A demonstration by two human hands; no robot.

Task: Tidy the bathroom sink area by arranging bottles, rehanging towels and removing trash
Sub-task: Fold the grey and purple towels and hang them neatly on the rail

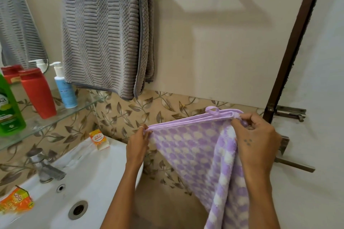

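Lilac towel, folded, hangs right of the sink, its top edge pinched by left hand and right hand. On the sink's left rim, an orange wrapper; its writing is unreadable.

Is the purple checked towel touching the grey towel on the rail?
Apart. The head view shows bare wall tile between the purple checked towel, held in both hands, and the grey towel hanging above it.
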